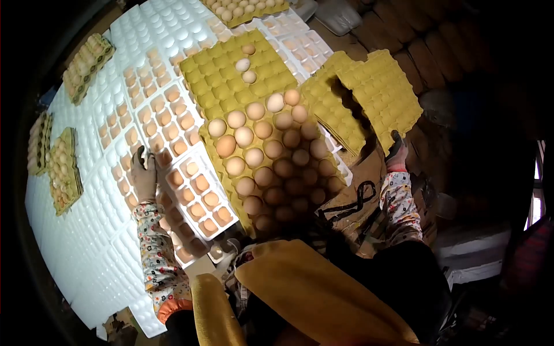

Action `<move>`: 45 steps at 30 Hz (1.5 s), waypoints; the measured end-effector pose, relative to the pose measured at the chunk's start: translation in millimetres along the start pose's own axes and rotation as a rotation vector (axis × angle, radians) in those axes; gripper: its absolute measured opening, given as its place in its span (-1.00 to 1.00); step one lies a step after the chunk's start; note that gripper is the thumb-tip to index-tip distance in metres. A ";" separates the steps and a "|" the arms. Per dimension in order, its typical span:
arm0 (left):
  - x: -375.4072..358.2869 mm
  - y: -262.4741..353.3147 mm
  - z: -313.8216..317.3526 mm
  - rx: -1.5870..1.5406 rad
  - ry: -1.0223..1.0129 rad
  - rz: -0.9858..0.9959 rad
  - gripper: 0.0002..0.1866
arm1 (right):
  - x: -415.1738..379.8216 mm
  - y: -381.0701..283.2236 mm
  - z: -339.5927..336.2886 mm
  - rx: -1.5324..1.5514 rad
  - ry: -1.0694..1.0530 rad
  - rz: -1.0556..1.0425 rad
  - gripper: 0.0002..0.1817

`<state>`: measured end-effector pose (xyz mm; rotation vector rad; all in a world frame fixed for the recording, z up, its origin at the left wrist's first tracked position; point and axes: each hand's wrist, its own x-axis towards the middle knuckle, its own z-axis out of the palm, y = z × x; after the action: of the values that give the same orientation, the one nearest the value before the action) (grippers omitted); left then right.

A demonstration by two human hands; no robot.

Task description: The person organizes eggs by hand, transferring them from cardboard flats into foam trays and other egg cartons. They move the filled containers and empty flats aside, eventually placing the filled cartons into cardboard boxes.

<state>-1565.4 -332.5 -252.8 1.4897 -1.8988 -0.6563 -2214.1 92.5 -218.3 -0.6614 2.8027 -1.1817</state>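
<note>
Gloved, my left hand is over the white egg trays, its thumb and fingers curved apart with nothing visible between them. At the right, my right hand grips the lower edge of an empty yellow egg tray, which is tilted beside a stack of yellow trays. A yellow tray full of brown eggs lies in front of my body, its lower right part in shadow. Behind it is another yellow tray with a few eggs in one line. White cartons with eggs lie between my left hand and the full tray.
Yellow trays with eggs stand at the far left, with another at the upper left and one at the top. Empty white trays cover the left side. A cardboard box is under my right arm.
</note>
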 end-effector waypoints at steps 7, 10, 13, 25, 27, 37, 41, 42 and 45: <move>-144.9 179.7 -9.6 -0.238 -0.065 0.100 -0.55 | 2.4 -31.5 47.1 0.337 -0.442 0.124 -0.32; -212.0 239.4 -13.6 0.120 -0.363 0.293 -0.47 | -27.6 -90.1 31.7 -0.182 -0.159 -0.279 -0.25; -246.9 234.5 1.2 0.605 -0.428 0.481 -0.48 | -112.8 -200.2 7.7 0.717 -0.833 -0.057 -0.34; -225.1 200.3 14.7 -0.856 0.107 -0.035 -0.76 | -203.3 -264.3 66.4 0.551 -1.465 -0.599 -0.61; -203.7 234.2 -10.4 -0.606 -0.415 -0.503 -0.58 | -190.8 -273.2 63.2 0.956 -1.452 -0.166 -0.73; -197.0 227.6 4.4 -0.669 -0.076 -0.229 -0.29 | -199.1 -287.4 103.8 -0.159 -1.005 -1.386 -0.56; -161.0 233.7 -14.5 -0.070 -0.357 -0.041 -0.43 | -166.3 -306.7 74.3 0.482 -1.611 -0.253 -0.65; -157.4 240.3 -10.8 0.249 -0.426 0.084 -0.54 | -165.2 -305.6 68.0 0.672 -1.586 -0.161 -0.65; -148.0 237.7 23.1 0.643 -0.447 0.279 -0.73 | -160.3 -321.6 67.4 0.529 -1.508 -0.027 -0.62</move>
<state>-1714.8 -132.3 -124.0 1.4670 -2.7915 -0.2625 -1936.2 -90.0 -66.1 -0.9315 1.1861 -0.7563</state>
